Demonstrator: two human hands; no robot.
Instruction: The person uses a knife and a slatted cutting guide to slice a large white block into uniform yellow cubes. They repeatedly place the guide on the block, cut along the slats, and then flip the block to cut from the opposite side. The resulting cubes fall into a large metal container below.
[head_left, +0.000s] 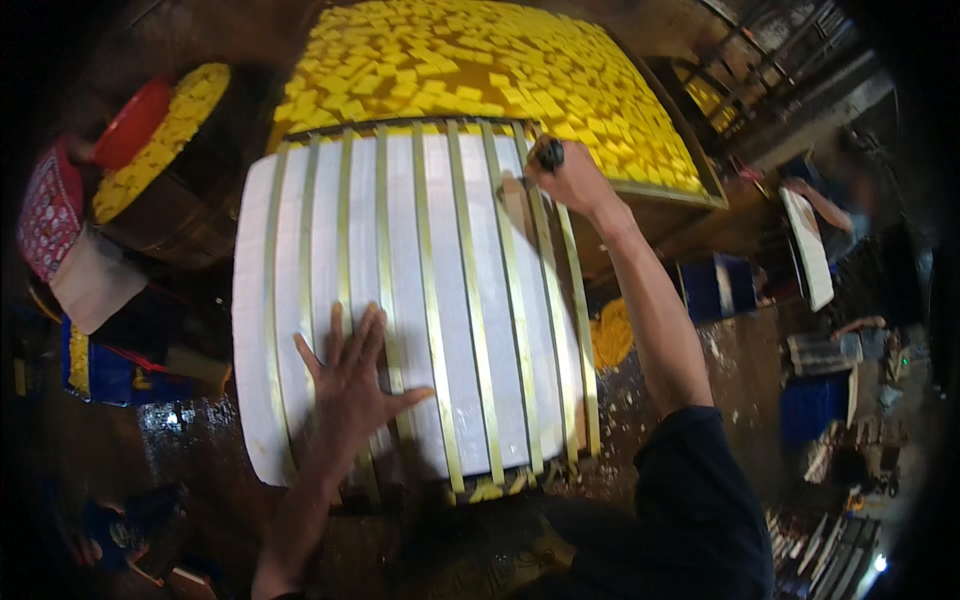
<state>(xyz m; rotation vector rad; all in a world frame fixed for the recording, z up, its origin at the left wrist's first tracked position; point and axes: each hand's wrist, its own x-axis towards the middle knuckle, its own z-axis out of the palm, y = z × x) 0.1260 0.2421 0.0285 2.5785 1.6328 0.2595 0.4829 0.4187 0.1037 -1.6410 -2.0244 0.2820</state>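
A large white slab, probably tofu (401, 300), lies before me under a rack of parallel yellowish slats (465, 285). My left hand (352, 382) rests spread on the slats and slab at the lower left, holding nothing. At the slab's far right corner my right hand (571, 172) grips the dark handle of a tool (551, 154). Its blade seems to point down to the slab between slats; most of it is hard to make out. Yellow scraps (491, 491) lie along the near edge.
Beyond the slab stands a wide vat of yellow square pieces in liquid (480, 67). A barrel (180, 217) with yellow pieces and a red basin (135, 124) is at left. Blue crates (716, 286) stand at right. A person (840, 210) holds a white slab farther right.
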